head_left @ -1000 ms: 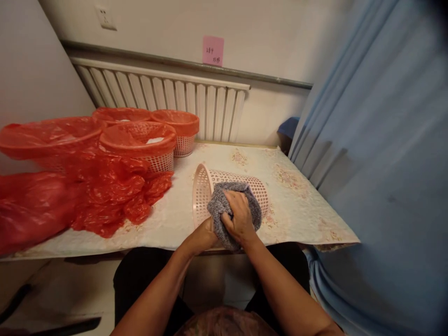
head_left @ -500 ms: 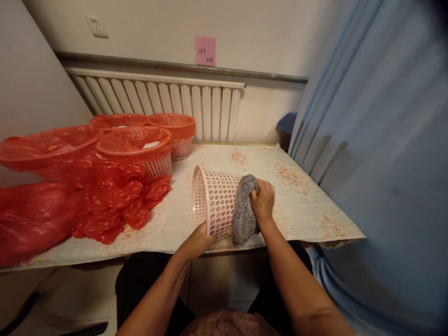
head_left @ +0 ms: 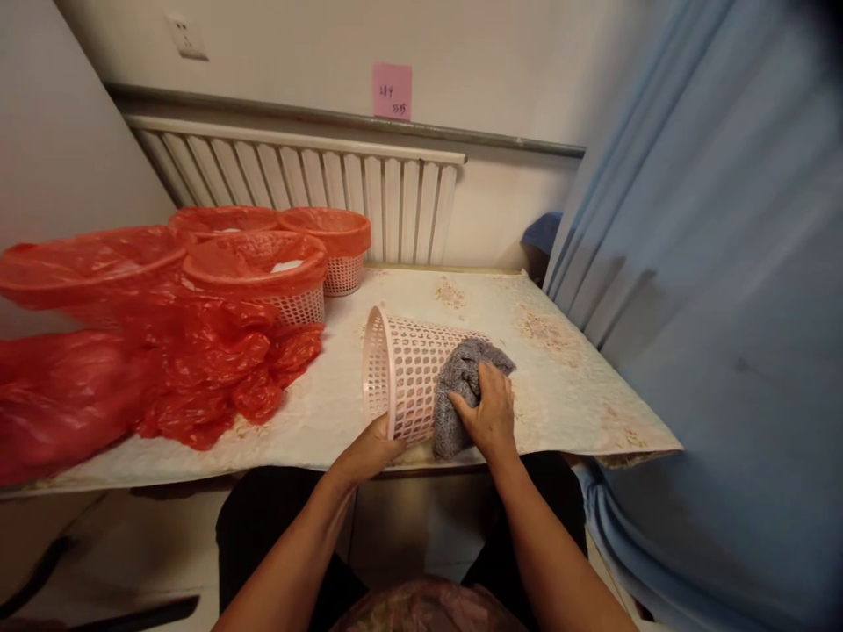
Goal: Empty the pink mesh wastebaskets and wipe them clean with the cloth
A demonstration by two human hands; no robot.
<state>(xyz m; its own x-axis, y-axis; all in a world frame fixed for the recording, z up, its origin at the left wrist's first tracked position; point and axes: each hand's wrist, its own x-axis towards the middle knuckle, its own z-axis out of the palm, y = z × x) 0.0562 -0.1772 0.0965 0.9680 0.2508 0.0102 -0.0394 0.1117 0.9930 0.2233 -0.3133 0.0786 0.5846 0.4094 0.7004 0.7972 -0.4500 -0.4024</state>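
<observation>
A pale pink perforated plastic wastebasket (head_left: 414,369) lies on its side on the table, its mouth facing left. My left hand (head_left: 370,449) is closed on the near side of its rim, with the fingers partly hidden behind the basket. Against the base end, my right hand (head_left: 491,408) grips a grey cloth (head_left: 454,395), bunched under the thumb and fingers. The cloth covers the right end of the basket and drapes down its near side.
Several wastebaskets lined with red bags (head_left: 256,263) stand at the back left. Loose red plastic bags (head_left: 217,369) are heaped before them. The table (head_left: 553,386) has a floral cover. A radiator (head_left: 296,167) runs along the wall, and a blue curtain (head_left: 711,307) hangs at right.
My right hand has shifted slightly down and turned over the base, and the cloth has spread rightward over it. My left hand keeps its hold on the rim. The view has moved slightly.
</observation>
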